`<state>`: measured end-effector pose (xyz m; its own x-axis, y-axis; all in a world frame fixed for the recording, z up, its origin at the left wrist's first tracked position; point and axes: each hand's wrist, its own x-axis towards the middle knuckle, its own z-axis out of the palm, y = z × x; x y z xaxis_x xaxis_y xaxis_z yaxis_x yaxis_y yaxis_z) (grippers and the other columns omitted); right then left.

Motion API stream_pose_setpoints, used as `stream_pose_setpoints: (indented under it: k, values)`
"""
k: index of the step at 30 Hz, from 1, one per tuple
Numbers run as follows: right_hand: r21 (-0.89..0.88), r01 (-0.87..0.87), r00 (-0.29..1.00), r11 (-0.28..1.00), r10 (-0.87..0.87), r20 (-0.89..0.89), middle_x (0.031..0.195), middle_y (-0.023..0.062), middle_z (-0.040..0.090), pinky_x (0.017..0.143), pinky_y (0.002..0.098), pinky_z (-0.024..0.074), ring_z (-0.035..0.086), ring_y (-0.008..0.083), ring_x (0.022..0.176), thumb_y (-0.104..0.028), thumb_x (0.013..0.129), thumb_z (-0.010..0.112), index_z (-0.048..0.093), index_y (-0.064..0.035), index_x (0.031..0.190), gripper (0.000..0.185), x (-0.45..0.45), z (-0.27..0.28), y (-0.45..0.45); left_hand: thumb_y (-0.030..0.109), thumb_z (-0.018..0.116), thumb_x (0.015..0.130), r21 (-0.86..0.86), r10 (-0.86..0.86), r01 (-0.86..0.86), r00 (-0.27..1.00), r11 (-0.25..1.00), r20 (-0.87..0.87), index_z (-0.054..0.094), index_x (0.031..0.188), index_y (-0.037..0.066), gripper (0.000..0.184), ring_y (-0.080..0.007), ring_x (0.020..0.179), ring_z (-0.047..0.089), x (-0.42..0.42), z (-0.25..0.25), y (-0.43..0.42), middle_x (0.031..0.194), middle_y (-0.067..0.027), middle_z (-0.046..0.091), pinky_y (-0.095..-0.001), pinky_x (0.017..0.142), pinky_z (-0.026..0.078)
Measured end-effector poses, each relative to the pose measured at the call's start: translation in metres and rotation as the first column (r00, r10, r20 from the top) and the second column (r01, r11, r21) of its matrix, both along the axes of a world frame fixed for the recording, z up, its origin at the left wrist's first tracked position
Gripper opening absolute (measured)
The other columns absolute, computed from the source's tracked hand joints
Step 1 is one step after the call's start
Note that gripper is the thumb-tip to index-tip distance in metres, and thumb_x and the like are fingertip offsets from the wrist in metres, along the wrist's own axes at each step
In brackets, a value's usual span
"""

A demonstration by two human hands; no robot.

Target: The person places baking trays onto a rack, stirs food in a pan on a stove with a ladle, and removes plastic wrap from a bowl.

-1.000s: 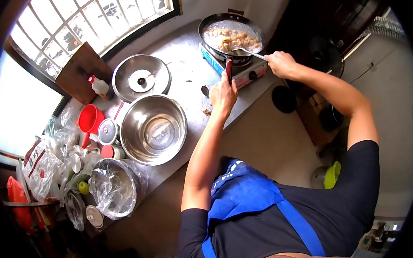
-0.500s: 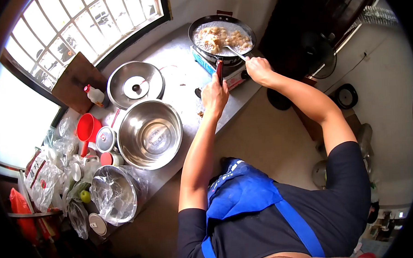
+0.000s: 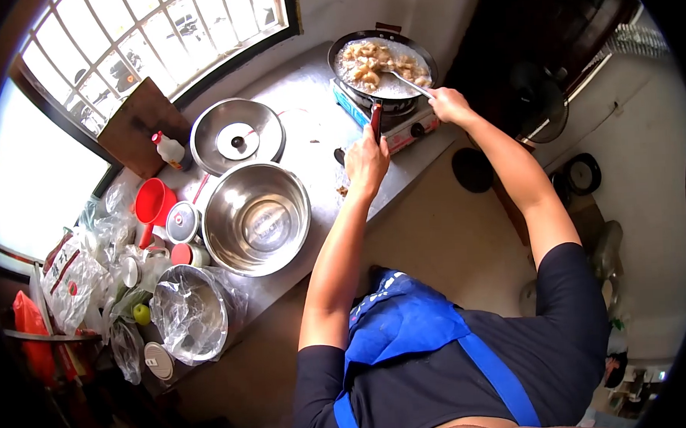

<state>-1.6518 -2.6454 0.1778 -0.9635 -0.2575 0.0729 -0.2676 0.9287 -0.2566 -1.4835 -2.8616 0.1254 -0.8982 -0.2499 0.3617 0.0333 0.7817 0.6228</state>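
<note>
My left hand [image 3: 368, 164] is wrapped round the reddish-brown handle [image 3: 376, 119] of a black wok [image 3: 334, 67]. The wok sits on a portable gas stove [image 3: 401, 133], its far side handle pointing to the wall. Pale golden pieces of food [image 3: 368, 64] lie in bubbling, foamy liquid inside it. At the wok's right front rim, my right hand [image 3: 449, 104] is closed on the light-coloured handle of a metal spatula [image 3: 410, 82]. The spatula reaches into the food, and its head is partly hidden there.
Left of the stove stand a large steel bowl [image 3: 298, 235], a steel lid [image 3: 266, 114], a white bottle [image 3: 170, 150] and a red dipper [image 3: 155, 201]. A plastic-lined bowl [image 3: 224, 326] and plastic bags [image 3: 74, 279] crowd the near end. A barred window [image 3: 145, 54] is behind.
My view has shifted a little, so the counter and stove appear farther right. The food has moved about in the wok with the spatula. Both hands keep their holds.
</note>
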Motion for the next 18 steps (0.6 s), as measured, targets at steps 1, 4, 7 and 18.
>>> stream_pose_setpoints:
  k: [1, 4, 7, 18]
  values:
    - [-0.068, -0.012, 0.999, 0.998, 0.015, 0.041, 0.097, 0.0178, 0.071, 0.08, 0.0459, 0.0528, 0.068, 0.0347, 0.093, -0.024, 0.094, 0.059, 0.068, -0.0115, 0.121, 0.031, -0.007, 0.001, 0.016, 0.028, 0.063, 0.092, 0.002, 0.007, -0.007, 1.0, 1.0, 0.003, 0.056, 0.122, 0.0, 0.041, -0.04, 0.069, 0.07, -0.001, -0.001, 0.001, 0.075, -0.0235, 0.069, -0.0493, 0.066, 0.056]
    - [-0.31, 0.097, 0.956, 0.946, -0.002, 0.292, 0.071, 0.0063, 0.064, 0.055, 0.0341, 0.0462, 0.059, 0.0165, 0.06, -0.022, 0.097, 0.058, 0.07, -0.0083, 0.117, 0.028, -0.002, 0.026, 0.031, 0.028, 0.063, 0.092, 0.021, 0.017, -0.017, 1.0, 1.0, 0.007, 0.056, 0.122, 0.0, 0.041, -0.0405, 0.07, 0.07, -0.002, -0.002, 0.0, 0.076, -0.0245, 0.069, -0.0493, 0.066, 0.057]
    - [-0.415, 0.237, 0.866, 0.878, 0.002, 0.5, 0.059, -0.0041, 0.046, 0.037, 0.0244, 0.0217, 0.03, 0.0046, 0.039, -0.021, 0.102, 0.052, 0.064, -0.0119, 0.13, 0.032, 0.004, 0.051, 0.041, 0.028, 0.063, 0.092, 0.014, 0.006, -0.006, 1.0, 1.0, -0.007, 0.055, 0.124, -0.001, 0.044, -0.041, 0.07, 0.07, -0.003, -0.007, 0.002, 0.077, -0.0253, 0.069, -0.0494, 0.066, 0.057]
    - [-0.399, 0.271, 0.866, 0.876, -0.041, 0.498, 0.062, -0.0025, 0.049, 0.037, 0.0224, 0.0218, 0.03, 0.004, 0.04, -0.023, 0.102, 0.054, 0.063, -0.0126, 0.133, 0.034, -0.004, 0.11, 0.047, 0.026, 0.071, 0.09, 0.336, -0.088, 0.077, 0.996, 0.939, 0.019, 0.069, 0.113, 0.002, 0.033, -0.0345, 0.062, 0.069, 0.109, -0.06, -0.027, 0.06, -0.0172, 0.064, -0.0432, 0.061, 0.054]
